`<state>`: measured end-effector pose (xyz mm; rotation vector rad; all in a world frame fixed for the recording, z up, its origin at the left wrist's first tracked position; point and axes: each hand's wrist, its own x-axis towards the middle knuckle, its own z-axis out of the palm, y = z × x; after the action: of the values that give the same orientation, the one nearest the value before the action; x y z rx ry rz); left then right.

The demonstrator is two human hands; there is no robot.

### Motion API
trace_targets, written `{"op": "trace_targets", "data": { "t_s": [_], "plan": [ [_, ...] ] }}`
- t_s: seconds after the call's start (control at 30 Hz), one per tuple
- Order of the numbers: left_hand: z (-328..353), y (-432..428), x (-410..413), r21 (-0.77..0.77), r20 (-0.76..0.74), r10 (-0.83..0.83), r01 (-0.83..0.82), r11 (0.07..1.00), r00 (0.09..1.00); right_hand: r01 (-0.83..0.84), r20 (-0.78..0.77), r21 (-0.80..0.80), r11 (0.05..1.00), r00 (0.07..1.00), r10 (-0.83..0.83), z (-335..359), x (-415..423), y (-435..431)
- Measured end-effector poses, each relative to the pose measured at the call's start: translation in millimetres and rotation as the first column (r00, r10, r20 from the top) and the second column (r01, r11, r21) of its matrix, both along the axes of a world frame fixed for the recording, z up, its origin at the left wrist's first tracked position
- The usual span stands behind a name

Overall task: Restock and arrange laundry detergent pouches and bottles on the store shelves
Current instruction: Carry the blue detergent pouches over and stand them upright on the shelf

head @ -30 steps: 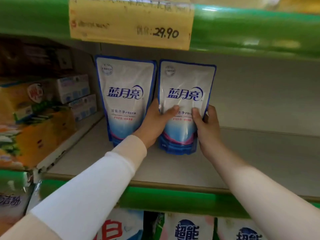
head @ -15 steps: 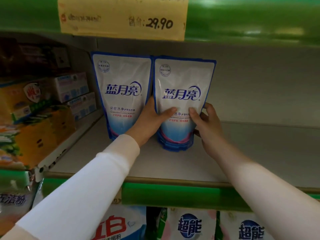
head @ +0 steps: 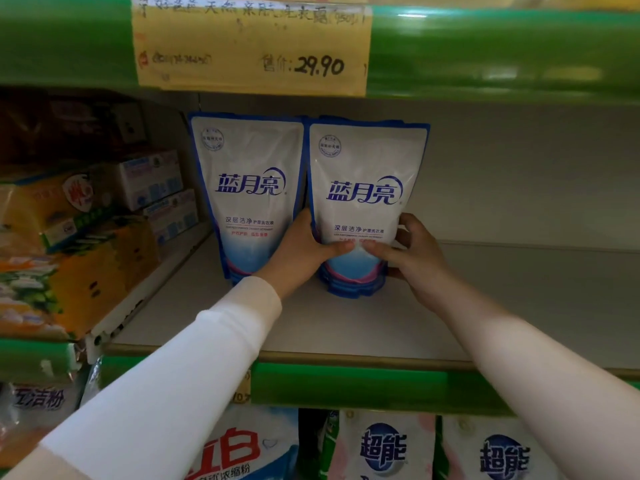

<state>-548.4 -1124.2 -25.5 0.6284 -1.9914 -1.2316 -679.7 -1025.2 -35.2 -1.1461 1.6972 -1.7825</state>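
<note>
- Your right pouch point(head: 363, 202) stands upright on the grey shelf point(head: 346, 327), about dead centre of your view. Its twin, the left pouch point(head: 247, 188), sits at its 9 o'clock, edges touching.
- Your left hand point(head: 301, 251) grips the right pouch from 9 o'clock – thumb laid across the front, fingers tucked behind where the two pouches meet.
- Your right hand point(head: 412, 258) comes in from 3 o'clock, thumb on the front and fingers curled round the pouch's edge. So both hands are clamped on the same pouch.
- A yellow price tag point(head: 249, 46) reading 29.90 hangs at 12 o'clock.
- There are stacked boxes point(head: 152, 181) at 9 o'clock and powder bags point(head: 381, 448) down at 6 o'clock.
</note>
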Motion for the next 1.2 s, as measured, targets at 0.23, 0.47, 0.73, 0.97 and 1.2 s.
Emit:
{"op": "trace_targets", "data": {
  "t_s": [0.23,0.47,0.73,0.97,1.2],
  "plan": [
    [-0.8,-2.0,-0.6,0.035,0.033,-0.005,0.004,0.999,0.999,-0.037,0.006,0.03,0.999,0.999,0.037,-1.5,-1.6,-1.6],
    [2.4,6.3,3.9,0.148,0.041,-0.038,0.032,0.988,0.998,-0.021,0.055,0.126,0.992,0.998,0.014,0.2,2.4,1.1],
    [10.2,30.7,17.1,0.208,0.105,0.038,-0.059,0.976,0.994,0.104,0.057,0.22,0.97,0.991,-0.119,6.1,10.3,15.5],
    [21.0,63.5,34.7,0.229,0.103,0.205,-0.223,0.948,0.973,0.356,0.089,0.164,0.92,0.923,-0.373,23.3,35.2,63.3],
    [23.6,121.6,67.1,0.382,-0.209,0.12,-0.032,0.924,0.971,0.457,0.094,0.139,0.878,0.877,-0.472,29.8,93.7,129.6]
  ]
}}
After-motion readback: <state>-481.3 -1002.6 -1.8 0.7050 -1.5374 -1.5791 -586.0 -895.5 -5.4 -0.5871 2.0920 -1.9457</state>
